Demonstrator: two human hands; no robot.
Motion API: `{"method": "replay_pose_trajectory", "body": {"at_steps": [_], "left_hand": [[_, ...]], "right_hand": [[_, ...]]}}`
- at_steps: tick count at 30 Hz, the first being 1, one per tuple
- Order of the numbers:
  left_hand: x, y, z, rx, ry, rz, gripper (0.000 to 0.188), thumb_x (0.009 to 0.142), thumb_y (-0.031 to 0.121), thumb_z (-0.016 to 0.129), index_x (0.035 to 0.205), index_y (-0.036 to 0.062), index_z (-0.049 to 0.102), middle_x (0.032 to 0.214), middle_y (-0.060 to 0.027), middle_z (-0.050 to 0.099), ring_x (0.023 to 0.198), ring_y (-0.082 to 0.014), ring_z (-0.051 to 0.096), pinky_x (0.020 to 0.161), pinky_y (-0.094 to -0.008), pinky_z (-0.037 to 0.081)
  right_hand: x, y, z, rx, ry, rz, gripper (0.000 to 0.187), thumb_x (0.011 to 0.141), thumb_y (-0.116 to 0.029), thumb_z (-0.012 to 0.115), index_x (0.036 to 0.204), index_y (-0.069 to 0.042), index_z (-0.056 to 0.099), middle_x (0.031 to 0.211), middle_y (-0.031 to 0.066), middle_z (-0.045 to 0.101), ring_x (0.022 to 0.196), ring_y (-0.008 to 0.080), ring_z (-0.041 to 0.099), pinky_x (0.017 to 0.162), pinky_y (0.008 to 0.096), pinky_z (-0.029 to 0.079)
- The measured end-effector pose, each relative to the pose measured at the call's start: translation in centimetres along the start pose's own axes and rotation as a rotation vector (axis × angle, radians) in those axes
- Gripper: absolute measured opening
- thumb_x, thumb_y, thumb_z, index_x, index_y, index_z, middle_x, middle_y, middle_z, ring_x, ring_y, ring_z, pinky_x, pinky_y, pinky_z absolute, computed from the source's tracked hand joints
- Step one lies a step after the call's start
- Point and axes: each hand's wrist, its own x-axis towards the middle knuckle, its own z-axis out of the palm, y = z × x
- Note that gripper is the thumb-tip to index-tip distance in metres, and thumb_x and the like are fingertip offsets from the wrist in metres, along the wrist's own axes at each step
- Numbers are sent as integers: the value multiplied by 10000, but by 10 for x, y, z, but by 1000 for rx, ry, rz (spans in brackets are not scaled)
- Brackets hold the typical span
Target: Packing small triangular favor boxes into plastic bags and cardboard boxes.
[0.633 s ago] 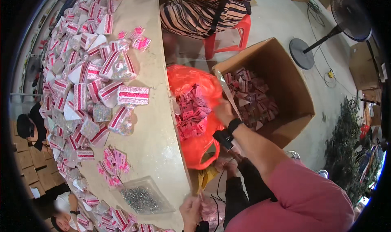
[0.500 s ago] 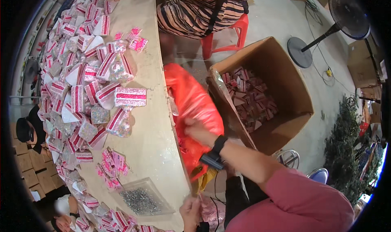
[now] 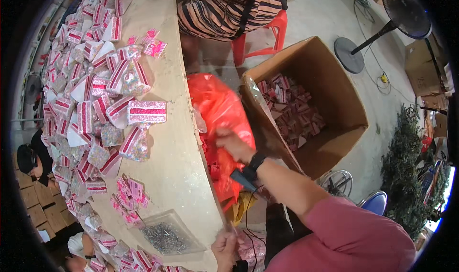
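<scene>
A person in a dusky red shirt is working by the right edge of the bench. The right hand is resting against a red plastic bag, which is hanging just off that edge; its fingers are bending slightly, but I cannot tell whether they are gripping the plastic. Small pink pieces are showing in the bag, beside the bench, partly hidden by its folds. The left hand is staying close by the bench's lower right corner with its fingers curling inward, and I cannot tell whether anything is sitting between them. A shiny pink bundle is lying just right of it, off the bench.

Along the bench's left side, glittery cake-slice ornaments are heaping up. Nearer its lower end, pink cards are lying in a loose cluster, and below them a shallow clear tray is holding small dark slivers. Right of the bench, a cardboard box is standing open with more slices inside. By the bench's upper right edge, a co-worker in stripes is sitting on a red stool.
</scene>
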Motion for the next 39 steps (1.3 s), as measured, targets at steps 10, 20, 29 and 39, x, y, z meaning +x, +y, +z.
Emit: {"method": "replay_pose_trajectory", "body": {"at_steps": [10, 20, 29, 39], "left_hand": [[3, -2, -6, 86, 15, -32, 142, 931, 144, 532, 868, 18, 545, 669, -76, 587, 520, -152, 582, 479, -268, 507], [7, -20, -14, 195, 56, 98, 115, 907, 151, 588, 858, 48, 601, 728, -16, 594, 541, -63, 486, 482, -189, 410], [4, -22, -21, 270, 10, 120, 107, 912, 133, 568, 872, 37, 590, 709, -13, 588, 551, -65, 481, 519, -202, 405], [4, -22, -22, 303, -18, 151, 125, 928, 149, 546, 876, 38, 572, 693, -39, 591, 543, -106, 554, 500, -226, 449]], "right_hand": [[-7, -58, -34, 60, -60, -36, 250, 864, -238, 605, 1022, -45, 623, 880, 16, 580, 787, 100, 520, 694, 260, 436], [12, 57, -104, -235, 788, -107, 417, 845, -347, 580, 1039, 22, 591, 828, 159, 618, 734, 257, 582, 688, 371, 464], [-7, 64, -62, 354, 154, -144, 583, 931, -402, 513, 1355, -31, 366, 1260, 73, 493, 1125, 165, 475, 967, 329, 383], [19, 73, -47, -135, 278, -140, 680, 855, -445, 596, 1378, -84, 357, 1280, 164, 514, 1115, 250, 539, 949, 358, 404]]}}
